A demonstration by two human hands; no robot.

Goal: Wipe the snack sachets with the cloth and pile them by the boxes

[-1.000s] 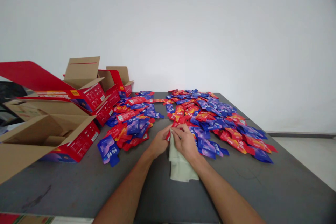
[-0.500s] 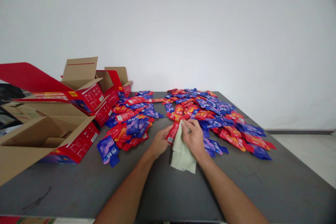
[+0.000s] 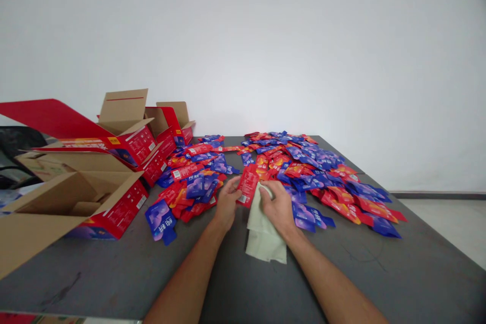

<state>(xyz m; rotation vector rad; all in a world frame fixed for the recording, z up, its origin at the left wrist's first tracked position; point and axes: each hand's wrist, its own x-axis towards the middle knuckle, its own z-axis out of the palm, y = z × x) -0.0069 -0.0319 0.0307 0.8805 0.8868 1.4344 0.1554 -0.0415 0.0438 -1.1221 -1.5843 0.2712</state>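
A red packet (image 3: 248,185) with a white label is pinched at its left edge by my left hand (image 3: 228,202). My right hand (image 3: 278,206) grips a pale green cloth (image 3: 266,235), which hangs down toward the table and lies against the packet's right side. Left of my hands spreads a pile of red and blue packets (image 3: 196,185). A larger pile of similar packets (image 3: 319,167) lies beyond and to the right of my right hand.
Open red cardboard boxes stand along the left side, the nearest one (image 3: 120,212) with its flaps spread out. Another open box (image 3: 140,144) is behind it. The dark grey table (image 3: 114,273) reaches back to a white wall.
The red packet now shows more of its face beside the cloth, which covered part of it before. The cloth and my right hand sit slightly lower. The whole view has shifted slightly.
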